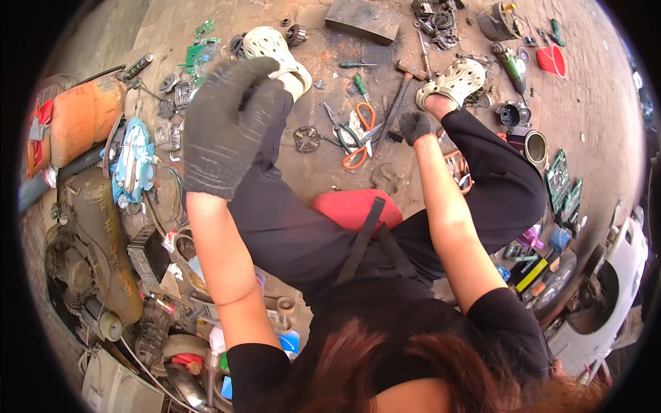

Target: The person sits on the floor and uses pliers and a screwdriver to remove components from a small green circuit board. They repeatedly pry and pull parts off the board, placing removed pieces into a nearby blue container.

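My left hand [224, 127], in a dark grey work glove, is raised over my left leg. Its fingers are bent but apart, and I see nothing in them. My right hand [416, 128], in a matching glove, is low by my right shin with the fingers curled in; what they hold, if anything, is hidden. Just left of it lies a hammer [396, 103] with a dark handle. Orange-handled scissors [365, 131], pliers [332, 117] and a green-handled screwdriver [359, 85] lie on the ground between my feet. A round dark metal part [306, 139] is left of the pliers.
A metal block [363, 20] sits at the far middle. A green angle grinder [509, 65] and red cup [551, 61] are far right. An orange container [86, 117] and machine parts crowd the left. A green tool case [559, 180] and white panel [609, 296] stand right.
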Tool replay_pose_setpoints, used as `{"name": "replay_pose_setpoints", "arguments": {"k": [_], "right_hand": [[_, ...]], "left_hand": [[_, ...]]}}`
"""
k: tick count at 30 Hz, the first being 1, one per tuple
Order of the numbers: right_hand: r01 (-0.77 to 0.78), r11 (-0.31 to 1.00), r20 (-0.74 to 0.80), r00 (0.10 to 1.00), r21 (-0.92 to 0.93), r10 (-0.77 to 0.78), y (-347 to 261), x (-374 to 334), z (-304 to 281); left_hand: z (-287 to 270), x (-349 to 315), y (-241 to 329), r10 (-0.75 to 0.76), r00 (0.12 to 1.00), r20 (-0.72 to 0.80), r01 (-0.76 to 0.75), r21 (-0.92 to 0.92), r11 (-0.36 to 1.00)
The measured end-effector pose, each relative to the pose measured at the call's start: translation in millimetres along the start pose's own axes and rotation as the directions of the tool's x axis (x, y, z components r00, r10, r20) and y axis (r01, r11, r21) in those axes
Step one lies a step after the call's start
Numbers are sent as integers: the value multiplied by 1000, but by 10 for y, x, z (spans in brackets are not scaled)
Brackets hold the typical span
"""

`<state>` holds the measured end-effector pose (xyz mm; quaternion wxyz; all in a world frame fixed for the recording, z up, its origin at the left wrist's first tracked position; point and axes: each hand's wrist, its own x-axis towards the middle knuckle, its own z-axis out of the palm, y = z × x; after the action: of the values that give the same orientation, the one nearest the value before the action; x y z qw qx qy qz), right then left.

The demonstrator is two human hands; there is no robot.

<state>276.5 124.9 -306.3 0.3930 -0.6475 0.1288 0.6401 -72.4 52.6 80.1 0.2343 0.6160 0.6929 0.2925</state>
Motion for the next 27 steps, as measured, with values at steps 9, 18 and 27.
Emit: {"name": "replay_pose_setpoints", "arguments": {"k": [9,18,27], "right_hand": [[141,683,92,990,-716,-109,861,283,-509],[517,-18,461,746,-856,-481,961,-134,260],[528,4,463,749,-849,-474,1425,-133,-102]], "left_hand": [[-170,214,-429,-121,993,-16,121,33,992],[-296,143,-417,-300,953,49,298,39,954],[-212,191,-379,-101,992,70,88,169,982]]}}
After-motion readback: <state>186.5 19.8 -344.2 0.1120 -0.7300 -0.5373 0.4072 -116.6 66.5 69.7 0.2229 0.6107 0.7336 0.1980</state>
